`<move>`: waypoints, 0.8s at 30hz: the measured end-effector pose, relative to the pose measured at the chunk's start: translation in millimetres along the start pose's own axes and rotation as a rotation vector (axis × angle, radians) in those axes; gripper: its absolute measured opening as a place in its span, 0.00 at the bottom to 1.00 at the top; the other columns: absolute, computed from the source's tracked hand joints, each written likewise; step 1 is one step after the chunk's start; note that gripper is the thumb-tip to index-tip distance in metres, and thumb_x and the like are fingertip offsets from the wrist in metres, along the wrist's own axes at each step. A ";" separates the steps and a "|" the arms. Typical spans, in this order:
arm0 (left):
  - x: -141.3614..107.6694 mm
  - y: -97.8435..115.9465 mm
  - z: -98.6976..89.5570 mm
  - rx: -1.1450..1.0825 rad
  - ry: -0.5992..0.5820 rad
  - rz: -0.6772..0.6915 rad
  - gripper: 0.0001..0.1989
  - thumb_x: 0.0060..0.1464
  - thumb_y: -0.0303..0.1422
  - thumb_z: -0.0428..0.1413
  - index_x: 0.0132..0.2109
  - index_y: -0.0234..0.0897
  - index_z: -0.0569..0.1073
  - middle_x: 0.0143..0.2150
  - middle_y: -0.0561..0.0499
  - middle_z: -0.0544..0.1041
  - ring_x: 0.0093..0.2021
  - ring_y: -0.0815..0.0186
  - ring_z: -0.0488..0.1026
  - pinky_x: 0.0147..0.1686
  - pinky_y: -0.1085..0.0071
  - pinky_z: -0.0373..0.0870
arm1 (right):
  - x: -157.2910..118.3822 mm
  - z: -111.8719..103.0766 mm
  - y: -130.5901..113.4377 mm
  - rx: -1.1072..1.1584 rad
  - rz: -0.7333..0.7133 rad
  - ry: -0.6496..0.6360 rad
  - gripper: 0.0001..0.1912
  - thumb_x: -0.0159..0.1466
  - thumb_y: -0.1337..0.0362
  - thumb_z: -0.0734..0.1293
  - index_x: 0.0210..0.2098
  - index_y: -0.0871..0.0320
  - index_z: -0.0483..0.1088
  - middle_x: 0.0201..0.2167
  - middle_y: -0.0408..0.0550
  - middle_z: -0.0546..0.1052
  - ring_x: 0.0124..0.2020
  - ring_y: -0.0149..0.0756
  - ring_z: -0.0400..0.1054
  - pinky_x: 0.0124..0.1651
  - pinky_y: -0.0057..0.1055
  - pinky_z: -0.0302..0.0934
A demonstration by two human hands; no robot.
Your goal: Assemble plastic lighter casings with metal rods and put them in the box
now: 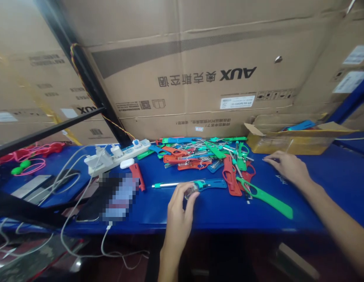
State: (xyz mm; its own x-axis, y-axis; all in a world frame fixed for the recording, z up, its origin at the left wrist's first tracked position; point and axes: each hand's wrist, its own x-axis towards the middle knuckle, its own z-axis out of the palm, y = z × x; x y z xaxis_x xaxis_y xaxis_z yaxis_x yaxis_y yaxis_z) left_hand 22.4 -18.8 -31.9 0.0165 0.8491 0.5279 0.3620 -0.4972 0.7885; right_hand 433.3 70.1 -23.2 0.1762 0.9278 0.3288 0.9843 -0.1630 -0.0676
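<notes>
My left hand [180,207] is shut on the clear head end of a teal plastic long-nosed lighter [212,184], which lies across the blue table [302,207] with its thin metal nozzle pointing left. My right hand [287,167] rests palm down on the table, fingers apart and holding nothing. Nearest to it are a green lighter [270,199] and a red lighter [231,176]. A jumbled pile of red, green and teal lighters [199,156] with thin wire bits lies farther back, between my hands.
A white power strip [117,156] with plugged-in adapters and cables sits at the table's left, beside a dark phone [93,199] and a loose red lighter [137,176]. A cardboard-lined tray [287,143] holds more pieces at the back right. Large cartons [184,78] stand behind, and black rails [43,133] cross the left.
</notes>
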 end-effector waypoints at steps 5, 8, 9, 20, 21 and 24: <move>-2.1 1.1 0.7 0.000 -0.004 -0.014 0.06 0.67 0.33 0.55 0.49 0.42 0.74 0.46 0.49 0.78 0.47 0.62 0.76 0.49 0.69 0.71 | -3.2 0.7 -5.1 0.048 -0.024 -0.053 0.19 0.69 0.52 0.60 0.45 0.49 0.80 0.50 0.47 0.81 0.46 0.47 0.76 0.39 0.37 0.66; -1.2 0.7 1.9 0.003 -0.007 -0.033 0.06 0.67 0.33 0.55 0.49 0.42 0.74 0.45 0.49 0.78 0.46 0.63 0.76 0.48 0.69 0.71 | -3.9 1.0 -6.5 0.056 -0.042 -0.064 0.20 0.70 0.53 0.59 0.47 0.50 0.80 0.50 0.49 0.80 0.47 0.47 0.76 0.40 0.37 0.65; -0.6 0.8 2.4 0.002 -0.010 -0.035 0.06 0.67 0.33 0.55 0.49 0.42 0.74 0.45 0.49 0.78 0.46 0.63 0.76 0.48 0.70 0.71 | -3.6 1.1 -6.4 0.056 -0.043 -0.068 0.20 0.70 0.53 0.59 0.47 0.50 0.80 0.50 0.49 0.80 0.47 0.47 0.76 0.39 0.37 0.64; -0.7 0.4 1.4 0.018 0.000 -0.034 0.06 0.66 0.32 0.57 0.49 0.43 0.75 0.46 0.49 0.79 0.45 0.63 0.77 0.48 0.71 0.71 | -5.1 -4.7 -5.7 0.045 0.043 -0.102 0.18 0.70 0.52 0.60 0.45 0.51 0.79 0.50 0.48 0.81 0.49 0.48 0.75 0.42 0.37 0.64; -1.0 0.5 1.1 0.019 -0.001 -0.034 0.06 0.66 0.32 0.57 0.49 0.43 0.75 0.46 0.49 0.79 0.45 0.63 0.77 0.48 0.71 0.71 | -5.6 -5.5 -6.1 0.038 0.054 -0.106 0.18 0.70 0.52 0.60 0.45 0.51 0.79 0.51 0.48 0.81 0.50 0.48 0.75 0.42 0.37 0.63; -1.4 1.4 0.4 0.019 -0.006 -0.026 0.06 0.66 0.32 0.56 0.49 0.43 0.75 0.46 0.50 0.79 0.45 0.63 0.77 0.48 0.71 0.71 | -6.3 -8.7 -8.1 0.010 0.090 -0.114 0.17 0.70 0.53 0.61 0.44 0.51 0.79 0.49 0.49 0.82 0.47 0.50 0.76 0.39 0.37 0.63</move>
State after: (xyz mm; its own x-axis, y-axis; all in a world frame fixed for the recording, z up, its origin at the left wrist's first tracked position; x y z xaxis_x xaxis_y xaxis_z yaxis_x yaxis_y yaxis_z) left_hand 23.3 -20.6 -31.7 0.0123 0.8628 0.5054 0.3798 -0.4716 0.7958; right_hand 424.3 62.7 -16.5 0.2607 0.9419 0.2119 0.9644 -0.2441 -0.1012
